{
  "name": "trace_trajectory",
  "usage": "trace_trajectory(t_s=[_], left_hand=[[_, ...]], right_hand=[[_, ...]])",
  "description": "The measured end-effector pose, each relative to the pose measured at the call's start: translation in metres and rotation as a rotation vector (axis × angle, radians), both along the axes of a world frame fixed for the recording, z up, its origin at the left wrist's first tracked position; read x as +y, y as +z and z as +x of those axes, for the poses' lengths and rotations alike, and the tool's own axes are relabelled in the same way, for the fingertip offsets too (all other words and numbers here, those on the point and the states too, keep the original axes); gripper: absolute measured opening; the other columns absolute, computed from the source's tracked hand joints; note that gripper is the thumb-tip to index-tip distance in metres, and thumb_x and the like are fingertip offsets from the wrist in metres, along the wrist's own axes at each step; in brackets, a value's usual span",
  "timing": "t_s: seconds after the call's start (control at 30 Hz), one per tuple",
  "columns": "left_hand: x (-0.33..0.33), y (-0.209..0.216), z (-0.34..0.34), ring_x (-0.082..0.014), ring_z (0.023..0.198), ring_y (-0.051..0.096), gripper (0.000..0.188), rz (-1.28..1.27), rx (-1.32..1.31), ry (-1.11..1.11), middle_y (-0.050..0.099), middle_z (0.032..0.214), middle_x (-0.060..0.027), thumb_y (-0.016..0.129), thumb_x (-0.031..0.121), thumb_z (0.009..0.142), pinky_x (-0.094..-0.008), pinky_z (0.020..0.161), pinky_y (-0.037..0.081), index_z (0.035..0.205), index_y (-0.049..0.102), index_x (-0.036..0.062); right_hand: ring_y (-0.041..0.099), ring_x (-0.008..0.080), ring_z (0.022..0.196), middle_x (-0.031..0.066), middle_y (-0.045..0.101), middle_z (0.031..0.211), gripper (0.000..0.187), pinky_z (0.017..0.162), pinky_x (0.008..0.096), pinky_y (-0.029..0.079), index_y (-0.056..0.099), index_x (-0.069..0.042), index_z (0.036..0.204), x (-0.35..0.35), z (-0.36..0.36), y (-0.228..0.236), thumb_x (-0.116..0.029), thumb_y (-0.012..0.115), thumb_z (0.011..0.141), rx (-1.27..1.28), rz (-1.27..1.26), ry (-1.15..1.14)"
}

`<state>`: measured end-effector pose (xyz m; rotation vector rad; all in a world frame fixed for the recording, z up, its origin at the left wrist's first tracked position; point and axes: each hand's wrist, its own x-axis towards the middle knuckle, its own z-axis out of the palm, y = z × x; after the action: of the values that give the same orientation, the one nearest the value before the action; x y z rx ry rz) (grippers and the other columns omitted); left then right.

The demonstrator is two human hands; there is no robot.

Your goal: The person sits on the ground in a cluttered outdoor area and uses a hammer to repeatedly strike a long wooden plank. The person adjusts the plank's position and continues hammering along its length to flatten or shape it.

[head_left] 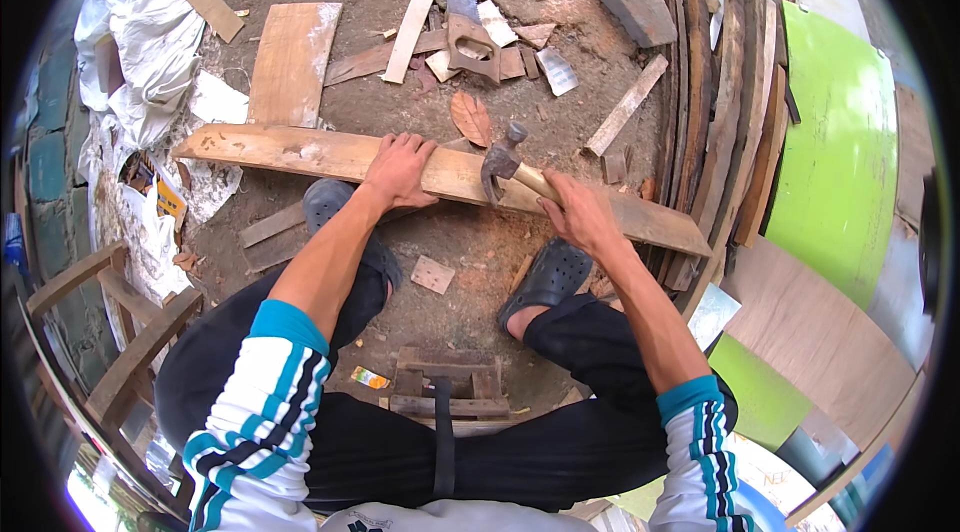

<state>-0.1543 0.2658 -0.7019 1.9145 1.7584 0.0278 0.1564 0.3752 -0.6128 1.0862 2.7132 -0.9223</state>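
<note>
A long wooden plank [310,154] lies crosswise in front of me, above my feet. My left hand [400,170] grips it a little left of its middle, fingers over the far edge and thumb on the near side. In my right hand [583,212] is a claw hammer [502,164], held by its pale wooden handle. The hammer's dark metal head points away to the left and hangs over the plank. Whether the head touches the wood, I cannot tell.
Beyond the plank lie a handsaw [470,47], a wide board [292,62], a brown leaf [470,119] and wood offcuts. Long boards [730,102] are stacked at the right beside a green panel [835,152]. White sheeting [150,42] and a wooden chair frame [140,342] stand left.
</note>
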Motion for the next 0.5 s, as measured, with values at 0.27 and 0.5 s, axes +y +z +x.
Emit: trace_trajectory(t_s=[0.27, 0.5], left_hand=[[-0.002, -0.002, -0.003, -0.0322, 0.120, 0.052, 0.093, 0.086, -0.025, -0.031, 0.058, 0.126, -0.0147, 0.084, 0.049, 0.060, -0.0459, 0.107, 0.036, 0.135, 0.053, 0.0041], [-0.004, -0.001, 0.001, -0.0325, 0.122, 0.051, 0.102, 0.066, 0.022, -0.059, 0.058, 0.128, -0.0149, 0.085, 0.048, 0.059, -0.0478, 0.111, 0.033, 0.142, 0.046, 0.0015]], right_hand=[[0.068, 0.0345, 0.086, 0.0114, 0.064, 0.105, 0.038, 0.068, 0.0463, 0.055, 0.054, -0.012, 0.129, 0.001, -0.014, 0.021, -0.026, 0.062, 0.095, -0.132, 0.036, 0.121], [0.069, 0.0337, 0.086, 0.0111, 0.066, 0.103, 0.040, 0.068, 0.0462, 0.056, 0.053, -0.014, 0.132, 0.012, 0.012, 0.041, -0.028, 0.060, 0.095, -0.366, 0.033, 0.172]])
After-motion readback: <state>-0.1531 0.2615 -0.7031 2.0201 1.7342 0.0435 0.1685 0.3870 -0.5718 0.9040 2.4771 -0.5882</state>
